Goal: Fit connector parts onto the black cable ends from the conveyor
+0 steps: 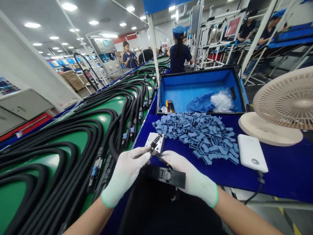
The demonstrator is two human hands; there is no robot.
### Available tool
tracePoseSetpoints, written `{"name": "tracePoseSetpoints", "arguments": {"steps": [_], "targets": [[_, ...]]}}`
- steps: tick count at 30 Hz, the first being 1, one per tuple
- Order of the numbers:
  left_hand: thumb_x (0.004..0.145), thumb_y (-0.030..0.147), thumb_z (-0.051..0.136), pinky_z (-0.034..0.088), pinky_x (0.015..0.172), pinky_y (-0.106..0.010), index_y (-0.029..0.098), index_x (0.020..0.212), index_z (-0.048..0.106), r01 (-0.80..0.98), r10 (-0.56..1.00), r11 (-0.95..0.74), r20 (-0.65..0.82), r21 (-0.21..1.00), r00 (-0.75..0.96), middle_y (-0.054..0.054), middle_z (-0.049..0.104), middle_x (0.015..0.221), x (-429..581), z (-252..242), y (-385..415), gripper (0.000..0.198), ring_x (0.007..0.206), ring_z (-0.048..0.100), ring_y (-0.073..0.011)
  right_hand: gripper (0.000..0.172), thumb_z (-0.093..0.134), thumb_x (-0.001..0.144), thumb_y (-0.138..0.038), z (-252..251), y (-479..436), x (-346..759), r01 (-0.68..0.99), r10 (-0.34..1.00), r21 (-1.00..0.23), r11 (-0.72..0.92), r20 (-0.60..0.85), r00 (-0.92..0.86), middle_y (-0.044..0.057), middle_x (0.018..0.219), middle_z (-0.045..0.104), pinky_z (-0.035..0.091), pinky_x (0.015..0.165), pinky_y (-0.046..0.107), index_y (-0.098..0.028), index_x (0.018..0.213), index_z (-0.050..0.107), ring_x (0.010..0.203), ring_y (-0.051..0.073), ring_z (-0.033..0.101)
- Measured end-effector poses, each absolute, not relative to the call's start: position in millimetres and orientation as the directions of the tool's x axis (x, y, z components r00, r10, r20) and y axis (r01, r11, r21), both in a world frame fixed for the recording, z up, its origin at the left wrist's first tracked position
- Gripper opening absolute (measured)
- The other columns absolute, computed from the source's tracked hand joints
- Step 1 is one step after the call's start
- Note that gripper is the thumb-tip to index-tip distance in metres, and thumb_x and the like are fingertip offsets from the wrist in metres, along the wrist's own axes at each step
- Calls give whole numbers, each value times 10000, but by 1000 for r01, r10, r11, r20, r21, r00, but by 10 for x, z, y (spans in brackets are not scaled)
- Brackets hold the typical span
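The fingers [143, 154] of the left hand [124, 174], in a white glove with a green cuff, are closed narrowly on a black toothed plastic connector [156, 142], just behind its teeth. The fingertips [166, 156] of the right hand [189, 176], gloved alike, sit close together at a thin black cable [162, 159] leading from the connector; whether they grip it cannot be told. A short, firm pinch near the teeth seems the steadiest hold, since it should stop the small piece twisting on its cable.

A white rectangular plate [149, 140] lies just beyond the left hand, and a black rectangular fixture [163, 176] sits near, between the hands. To the right spreads a heap of slate-blue rubber pieces [195, 137] on a dark blue table [274, 176]. Farther off stands an open, blue-lined case [200, 88]. To the left, coiled black corrugated cables [73, 140] lie on a green belt [78, 140].
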State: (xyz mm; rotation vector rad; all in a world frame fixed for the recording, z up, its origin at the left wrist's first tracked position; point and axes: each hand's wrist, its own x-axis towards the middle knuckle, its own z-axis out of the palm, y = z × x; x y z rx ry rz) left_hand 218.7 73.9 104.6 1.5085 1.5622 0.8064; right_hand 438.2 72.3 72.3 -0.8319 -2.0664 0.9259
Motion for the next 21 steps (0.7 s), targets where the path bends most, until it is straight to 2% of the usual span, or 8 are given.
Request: {"name": "tracePoseSetpoints", "arguments": {"steps": [3,6,10,13,17,19,21], "targets": [[877,414,699,552,870,-350,186,1262,721,449,989,84,-130,890,72,-68,777,1104,2201,1062,813,448,1001,716,-290,209,624,916,-283,568,742,4385,361,792,-772,524,285,-540,114,1084,692,543,928,443,-233,1112,675,1003,289,642],[900,407,677,536,958,-349,218,1346,654,410,989,1,-62,912,135,-59,727,1259,2255,1114,940,485,1108,693,-276,104,639,894,-256,476,753,4381,410,792,-741,533,266,-549,98,1025,672,536,841,413,-221,992,638,920,266,624],[959,366,558,522,996,-357,219,1292,687,483,967,-114,-14,868,255,-45,732,1233,2354,1196,1078,386,1152,669,-277,80,610,912,-271,411,742,4387,478,865,-769,426,192,-463,52,930,645,495,700,334,-210,940,565,791,210,594],[963,353,532,520,999,-370,225,1359,643,548,950,-186,8,816,312,-46,723,1250,2416,1212,1094,431,1175,651,-288,172,637,895,-305,398,736,4422,443,882,-809,386,184,-433,41,936,660,496,701,327,-212,1015,557,780,207,605],[947,360,590,488,1048,-333,246,1377,639,584,944,-260,76,769,320,-21,677,1357,2465,1177,1046,447,1226,627,-270,481,648,887,-288,446,759,4471,287,821,-831,477,304,-483,116,1236,664,510,911,391,-206,1336,495,1040,273,652],[968,384,564,490,1043,-310,246,1353,666,577,951,-244,77,779,298,-6,683,1355,2472,1149,1017,421,1233,628,-262,408,609,921,-271,441,793,4456,292,809,-831,474,280,-516,110,1243,673,505,907,382,-219,1319,539,1073,279,656],[979,392,552,476,1063,-296,254,1346,677,570,960,-212,61,794,272,11,689,1349,2473,1117,990,411,1245,627,-254,207,607,923,-253,376,849,4400,392,831,-805,445,208,-516,83,1083,711,496,807,343,-211,1124,631,943,252,671]]}}
